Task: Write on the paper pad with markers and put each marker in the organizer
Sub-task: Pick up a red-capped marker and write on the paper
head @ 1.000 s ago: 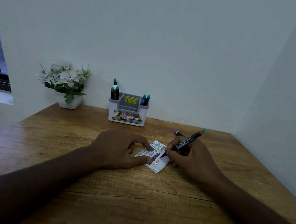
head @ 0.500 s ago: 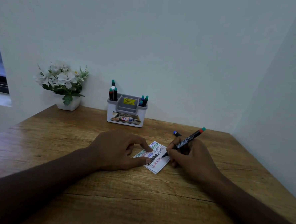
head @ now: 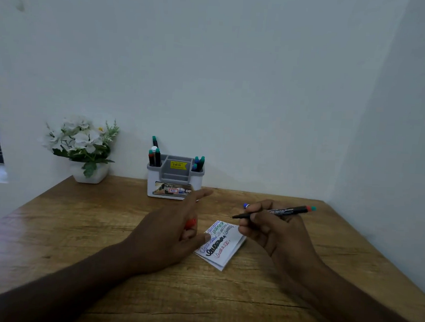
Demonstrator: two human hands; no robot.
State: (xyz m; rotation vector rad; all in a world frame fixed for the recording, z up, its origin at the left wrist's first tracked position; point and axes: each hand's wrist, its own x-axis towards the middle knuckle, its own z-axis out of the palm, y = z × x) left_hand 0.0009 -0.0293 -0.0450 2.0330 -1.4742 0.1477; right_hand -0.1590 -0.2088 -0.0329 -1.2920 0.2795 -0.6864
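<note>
Right hand (head: 274, 229) pinching black marker (head: 275, 212), tip lifted off the paper pad (head: 222, 246) on the table (head: 78, 227). Left hand (head: 169, 235) raised beside the pad — index finger straight, red cap (head: 190, 223) tucked in its curled fingers. Organizer (head: 174, 177) at the wall.

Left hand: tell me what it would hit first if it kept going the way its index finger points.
Probably the organizer. The left hand points its index finger away from the person toward the organizer's front right corner, with only bare table between. Depth is unclear, so it might slip past on the right.
</note>
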